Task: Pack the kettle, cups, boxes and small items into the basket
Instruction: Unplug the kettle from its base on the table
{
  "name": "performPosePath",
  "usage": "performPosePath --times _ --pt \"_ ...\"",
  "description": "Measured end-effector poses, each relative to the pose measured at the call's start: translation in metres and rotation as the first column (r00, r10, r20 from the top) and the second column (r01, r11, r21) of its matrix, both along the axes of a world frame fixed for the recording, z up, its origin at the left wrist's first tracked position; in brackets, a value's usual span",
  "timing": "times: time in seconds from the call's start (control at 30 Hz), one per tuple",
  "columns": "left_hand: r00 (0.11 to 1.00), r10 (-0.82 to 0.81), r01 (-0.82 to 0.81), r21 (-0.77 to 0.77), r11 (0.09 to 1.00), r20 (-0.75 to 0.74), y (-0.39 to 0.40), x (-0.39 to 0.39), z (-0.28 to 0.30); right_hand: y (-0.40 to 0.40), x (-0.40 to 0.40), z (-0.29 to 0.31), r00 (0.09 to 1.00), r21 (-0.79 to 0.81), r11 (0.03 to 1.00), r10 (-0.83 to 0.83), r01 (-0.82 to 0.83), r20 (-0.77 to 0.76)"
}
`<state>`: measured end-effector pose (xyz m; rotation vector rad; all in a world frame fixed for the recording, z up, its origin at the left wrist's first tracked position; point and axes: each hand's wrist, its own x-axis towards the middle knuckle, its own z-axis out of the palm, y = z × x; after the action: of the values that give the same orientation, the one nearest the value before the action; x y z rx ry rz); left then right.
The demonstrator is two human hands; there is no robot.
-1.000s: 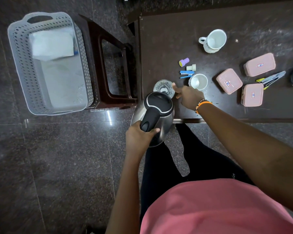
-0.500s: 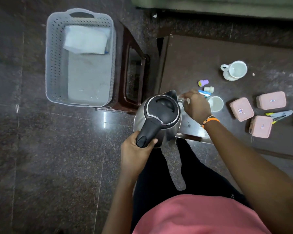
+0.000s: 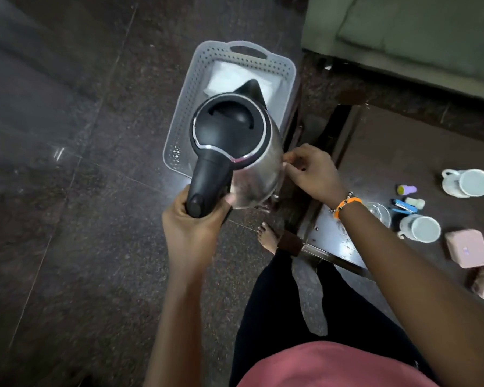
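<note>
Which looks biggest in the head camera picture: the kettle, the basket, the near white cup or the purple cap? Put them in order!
1. basket and kettle: both look big, but the kettle is held nearer the camera and hides part of the basket, so I won't rank them.
2. near white cup.
3. purple cap, the smallest.

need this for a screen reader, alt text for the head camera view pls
A person's left hand holds a steel kettle by its black handle above a grey basket, the right hand at its side. Cups and pink boxes wait on the table.
</note>
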<state>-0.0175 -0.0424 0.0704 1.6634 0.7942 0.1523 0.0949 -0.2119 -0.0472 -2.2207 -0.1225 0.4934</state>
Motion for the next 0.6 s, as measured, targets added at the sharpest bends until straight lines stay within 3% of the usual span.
performPosePath --times 0.4,0.6 --pt "0.999 0.014 -0.014 -0.003 1.0 -0.049 0.095 0.084 -0.083 0.075 0.041 -0.056 0.981 -0.201 0.969 -0.167 0.145 -0.094" --pt "0.998 0.064 -0.065 -0.071 0.995 -0.019 0.11 0.084 -0.116 0.084 0.043 -0.059 0.951 -0.135 0.954 -0.285 0.269 -0.117"
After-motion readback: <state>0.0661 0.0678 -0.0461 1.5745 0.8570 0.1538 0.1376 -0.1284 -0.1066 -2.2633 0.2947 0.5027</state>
